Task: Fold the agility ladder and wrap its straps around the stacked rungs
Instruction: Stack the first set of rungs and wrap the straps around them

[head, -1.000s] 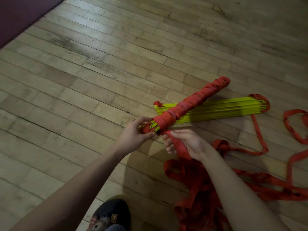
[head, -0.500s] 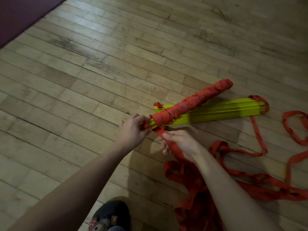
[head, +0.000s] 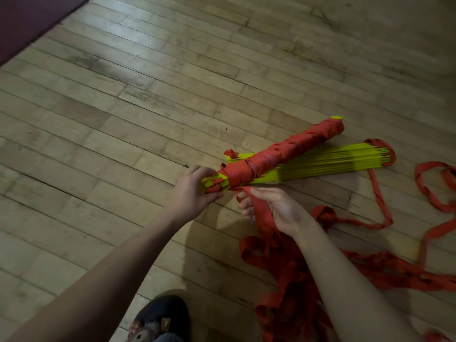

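Note:
A bundle of yellow rungs wrapped in red strap (head: pixel 283 154) is held tilted above the floor. My left hand (head: pixel 193 188) grips its near end, where yellow rung tips and red strap loops show. My right hand (head: pixel 274 208) is closed on the loose red strap (head: pixel 262 218) just below the bundle; the strap runs taut from the wrap to my fingers. A second stack of yellow rungs (head: pixel 328 161) lies flat on the floor behind, unwrapped, with red loops at its far end.
Loose red strap (head: pixel 370 270) is piled and trailing on the wooden floor to the right and under my right arm. A dark shoe (head: pixel 158 317) shows at the bottom. A dark red mat (head: pixel 29 16) covers the top left corner.
My left hand has slid onto the bundle's near end. The bundle has shifted a little to the right, and my right hand has drawn the strap under it.

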`<state>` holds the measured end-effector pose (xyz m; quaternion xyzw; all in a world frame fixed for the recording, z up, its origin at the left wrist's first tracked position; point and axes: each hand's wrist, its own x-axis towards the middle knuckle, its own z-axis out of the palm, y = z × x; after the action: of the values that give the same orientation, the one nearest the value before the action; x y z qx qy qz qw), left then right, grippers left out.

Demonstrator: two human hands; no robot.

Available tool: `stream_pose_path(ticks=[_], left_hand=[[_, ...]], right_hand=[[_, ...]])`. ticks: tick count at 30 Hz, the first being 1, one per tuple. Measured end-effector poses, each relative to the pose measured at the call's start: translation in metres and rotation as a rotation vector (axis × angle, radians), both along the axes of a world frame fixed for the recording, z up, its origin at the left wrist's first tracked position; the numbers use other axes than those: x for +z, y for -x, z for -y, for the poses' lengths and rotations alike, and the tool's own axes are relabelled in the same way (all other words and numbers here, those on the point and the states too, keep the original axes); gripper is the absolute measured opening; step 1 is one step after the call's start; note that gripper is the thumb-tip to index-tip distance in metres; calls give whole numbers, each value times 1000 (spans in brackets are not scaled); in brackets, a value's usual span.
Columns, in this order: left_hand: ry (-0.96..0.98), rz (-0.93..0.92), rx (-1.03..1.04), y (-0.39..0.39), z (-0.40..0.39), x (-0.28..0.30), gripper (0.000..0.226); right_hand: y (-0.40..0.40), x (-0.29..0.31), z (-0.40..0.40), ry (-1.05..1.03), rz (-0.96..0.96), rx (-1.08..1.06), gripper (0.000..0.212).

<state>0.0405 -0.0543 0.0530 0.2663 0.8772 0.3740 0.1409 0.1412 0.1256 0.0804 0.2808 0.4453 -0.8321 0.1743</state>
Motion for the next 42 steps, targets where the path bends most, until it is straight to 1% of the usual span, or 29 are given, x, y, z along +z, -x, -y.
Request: stream_pose_path(ticks=[2,4,6,8,9,10,12,14,17,18,20,23,24,25,27,28,29,31,33,35,37,39,42], left_hand=[[-49,80,18,-1,0,1,44],[-96,199,57,-4,-1,-2,48],[-88,317,69,-7,-4,-4,53],[-47,391,54,-9,-8,-5,46],[-20,384,51,-10,-10,-3,41],[14,330,47,-10,-10,-1,39],[85,79,9,-12,-10,3,42],[103,-144,-55,-11,-6,3,44],[133,-291,-145,-5,-6,5,48],[129,-310,-177,-4,-8,6,49],[92,-250,-204,-5,-10,8,53],[24,-4,-189,-12,-8,7,63],[-10,68,-171,-16,-8,7,60],[-30,124,-142,-19,-9,7,52],[-13,152,-59,-20,-12,7,32],[3,133,-24,-18,-13,7,29],[19,114,-4,-15,-13,6,32],[58,81,-3,-9,-14,7,45],[133,-20,-29,-6,-14,6,56],[189,-123,-20,-4,-16,3,62],[204,-193,-30,-2,-16,-1,58],[206,-255,-54,-2,-16,-4,46],[180,-319,-64,-4,-17,-2,39]], right_hand=[[0,0,0,10,4,-6,24],[0,-2,-1,14,10,-23,24],[0,-4,-2,19,22,-44,23],[-1,-4,-3,25,32,-41,23],[-3,-4,-3,21,41,-27,23],[-4,-4,-3,5,52,-4,23],[-9,-3,-3,-39,71,60,24],[-13,-2,-6,-53,67,100,23],[-14,0,-9,-23,32,93,21],[-12,0,-10,-10,22,72,21],[-9,0,-11,15,8,8,20],[-5,1,-14,-4,7,-42,20],[-5,0,-16,-32,9,-31,20],[-5,0,-17,-58,13,-12,20],[-8,-2,-19,-80,27,23,21],[-9,-3,-19,-80,34,39,21],[-11,-5,-20,-79,37,53,22],[-13,-6,-19,-80,33,78,21],[-14,-6,-19,-59,19,109,19],[-15,-7,-21,-13,11,145,22],[-16,-9,-22,9,12,183,21],[-16,-13,-18,-13,1,258,16],[-15,-18,-13,-58,-11,343,23]])
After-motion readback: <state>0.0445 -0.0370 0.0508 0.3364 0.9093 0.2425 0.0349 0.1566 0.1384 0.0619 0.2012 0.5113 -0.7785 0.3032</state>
